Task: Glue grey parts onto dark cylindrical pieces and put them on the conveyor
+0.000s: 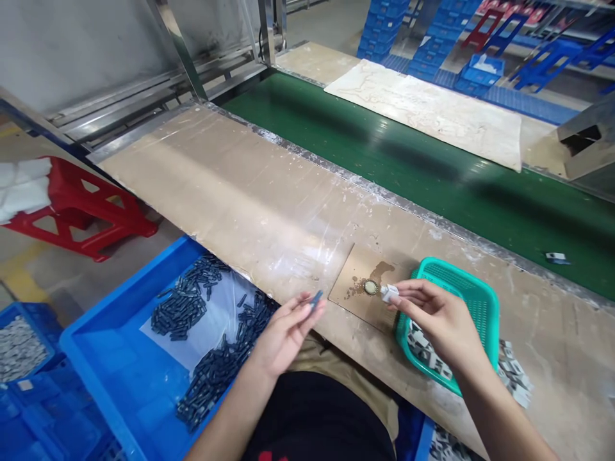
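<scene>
My left hand (288,326) pinches a small dark blue-black plastic piece (316,299) between thumb and fingers, over the table's near edge. Between the thumb and fingers of my right hand (437,314) is a small white plastic block (389,293). The block is held beside a small round cap of pale liquid (370,287), which sits on a brown board (350,282) with wet stains around it. Under my right hand stands a green basket (490,314) with several grey-white blocks (427,352) in it. A blue bin (120,320) on the left holds heaps of dark pieces (211,378).
Beyond the tan table (230,186) runs a green conveyor belt (307,115), carrying one small white and dark piece (556,257). Loose blocks (515,378) lie right of the basket. A red stool (91,211) stands left; stacked blue crates (384,25) stand behind.
</scene>
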The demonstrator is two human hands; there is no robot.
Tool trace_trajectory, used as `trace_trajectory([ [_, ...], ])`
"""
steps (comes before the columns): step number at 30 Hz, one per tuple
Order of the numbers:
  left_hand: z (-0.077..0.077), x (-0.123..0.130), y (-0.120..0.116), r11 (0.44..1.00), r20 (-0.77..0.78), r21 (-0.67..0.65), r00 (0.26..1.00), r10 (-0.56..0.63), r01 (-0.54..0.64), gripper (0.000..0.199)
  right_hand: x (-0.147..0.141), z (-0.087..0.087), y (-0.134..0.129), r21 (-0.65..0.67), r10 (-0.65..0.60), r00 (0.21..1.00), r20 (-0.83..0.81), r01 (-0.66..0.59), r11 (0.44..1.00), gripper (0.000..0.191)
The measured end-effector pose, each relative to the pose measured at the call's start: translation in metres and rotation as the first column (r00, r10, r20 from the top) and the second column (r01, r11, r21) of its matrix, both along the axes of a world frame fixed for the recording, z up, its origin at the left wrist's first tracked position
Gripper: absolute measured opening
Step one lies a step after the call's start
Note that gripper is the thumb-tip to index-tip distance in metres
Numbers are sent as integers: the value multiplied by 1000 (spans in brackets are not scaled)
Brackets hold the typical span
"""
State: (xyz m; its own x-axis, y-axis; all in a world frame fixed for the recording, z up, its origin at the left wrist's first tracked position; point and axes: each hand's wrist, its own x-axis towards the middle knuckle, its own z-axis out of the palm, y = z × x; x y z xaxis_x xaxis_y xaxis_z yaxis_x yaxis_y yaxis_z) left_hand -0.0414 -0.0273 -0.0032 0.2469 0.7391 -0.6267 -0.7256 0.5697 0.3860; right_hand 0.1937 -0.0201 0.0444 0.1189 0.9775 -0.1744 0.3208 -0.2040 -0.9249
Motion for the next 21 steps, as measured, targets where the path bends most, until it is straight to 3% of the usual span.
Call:
trace_trajectory([
  [3, 5, 37, 5, 997, 82, 71, 997, -7, 1, 23, -15, 7, -14, -75, -37, 979, -198, 22, 997, 28],
  [6, 9, 61, 4, 998, 64, 66, 998, -4, 0, 24, -24, 4, -25, -68, -71, 958, -277, 54, 996, 24],
  [12, 3, 91, -7, 994, 10, 70, 996, 85, -85, 20, -35, -16, -21, 92, -298, 880, -370, 354, 931, 18],
  [14, -6, 89, -5, 983, -114, 153, 986, 119, -100, 17, -37, -20, -16, 196, -362, 872, -329, 438, 877, 19],
  [15, -11, 84, -2, 965, -237, 230, 955, 178, -123, 16, -37, -21, -14, 251, -406, 862, -304, 484, 839, 20],
  [17, -22, 67, 2, 906, -501, 415, 810, 304, -83, 13, -31, -21, -9, 311, -487, 826, -285, 560, 768, 21],
  [19, -32, 44, 3, 825, -680, 545, 654, 332, 148, 9, -21, -20, -5, 297, -523, 804, -282, 592, 750, 21],
  [21, -41, 23, -4, 693, -780, 579, 540, 316, 430, 9, -10, -18, -3, 285, -531, 809, -253, 587, 758, 20],
])
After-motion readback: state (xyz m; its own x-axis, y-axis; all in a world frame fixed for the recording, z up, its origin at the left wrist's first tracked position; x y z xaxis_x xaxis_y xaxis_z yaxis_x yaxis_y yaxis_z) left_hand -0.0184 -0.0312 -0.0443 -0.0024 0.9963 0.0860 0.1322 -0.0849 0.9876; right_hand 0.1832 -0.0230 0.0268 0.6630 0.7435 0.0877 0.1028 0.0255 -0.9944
